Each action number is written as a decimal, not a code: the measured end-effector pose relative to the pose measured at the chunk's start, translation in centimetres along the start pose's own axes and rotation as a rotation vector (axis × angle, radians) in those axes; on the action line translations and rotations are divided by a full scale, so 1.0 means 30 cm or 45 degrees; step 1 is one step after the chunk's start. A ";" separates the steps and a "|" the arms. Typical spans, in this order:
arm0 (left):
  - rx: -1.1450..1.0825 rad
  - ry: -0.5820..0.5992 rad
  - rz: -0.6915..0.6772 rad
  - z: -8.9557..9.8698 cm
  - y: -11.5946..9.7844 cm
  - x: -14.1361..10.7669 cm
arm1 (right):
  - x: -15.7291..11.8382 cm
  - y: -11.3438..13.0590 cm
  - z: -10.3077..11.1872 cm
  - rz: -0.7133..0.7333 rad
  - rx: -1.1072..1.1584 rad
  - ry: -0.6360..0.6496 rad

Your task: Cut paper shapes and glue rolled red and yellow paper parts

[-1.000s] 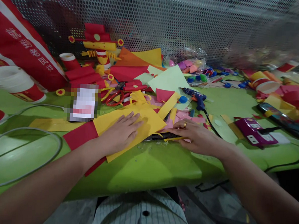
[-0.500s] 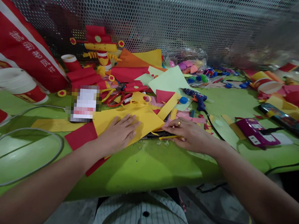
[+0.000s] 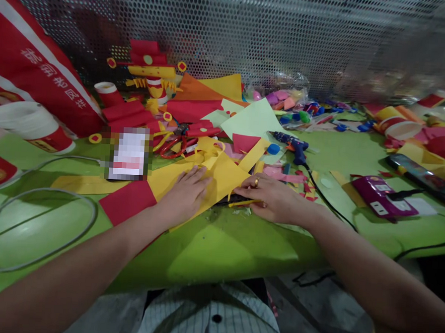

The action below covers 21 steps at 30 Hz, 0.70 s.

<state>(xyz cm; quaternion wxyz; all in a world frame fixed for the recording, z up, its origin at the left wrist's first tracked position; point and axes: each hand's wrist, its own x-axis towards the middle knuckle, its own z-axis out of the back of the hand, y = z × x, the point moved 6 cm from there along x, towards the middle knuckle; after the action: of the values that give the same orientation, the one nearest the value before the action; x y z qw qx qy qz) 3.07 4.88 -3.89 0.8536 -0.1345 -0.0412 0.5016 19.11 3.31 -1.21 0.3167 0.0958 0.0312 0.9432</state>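
My left hand (image 3: pixel 183 194) lies flat on a sheet of yellow paper (image 3: pixel 222 174), fingers stretched out and a little apart. Red paper (image 3: pixel 125 201) shows from beneath the sheet on the left. At the sheet's right corner is my right hand (image 3: pixel 275 196), wearing a ring, its fingers closed. A thin yellow strip or stick (image 3: pixel 243 203) runs from under these fingers toward the left; its kind is unclear. Below the sheet's edge a dark flat object (image 3: pixel 222 201) partly shows among paper scraps.
Red-handled pliers or scissors (image 3: pixel 177 144) and a blue glue gun (image 3: pixel 294 145) lie behind my hands. A phone (image 3: pixel 128 156) and a white cable (image 3: pixel 89 219) are at left. A purple power adapter (image 3: pixel 383 195) sits at right. Paper cups (image 3: pixel 34 127) stand far left.
My right hand has shifted slightly left, the thin yellow strip with it. The yellow sheet has slid a little right and turned under my left hand.
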 end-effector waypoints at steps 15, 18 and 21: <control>0.228 0.114 -0.157 -0.006 0.039 -0.090 | 0.000 0.001 -0.002 0.075 0.004 -0.028; 0.223 0.116 -0.153 -0.016 0.042 -0.089 | 0.008 0.009 -0.002 0.099 -0.002 -0.011; 0.214 0.120 -0.147 -0.017 0.043 -0.087 | 0.010 0.013 -0.001 0.113 0.013 -0.014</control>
<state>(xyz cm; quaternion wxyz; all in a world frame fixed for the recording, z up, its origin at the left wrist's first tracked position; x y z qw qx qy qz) 0.79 3.11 -4.55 0.8904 -0.0835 0.0335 0.4463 18.64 3.17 -1.14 0.2743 0.1038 0.0302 0.9555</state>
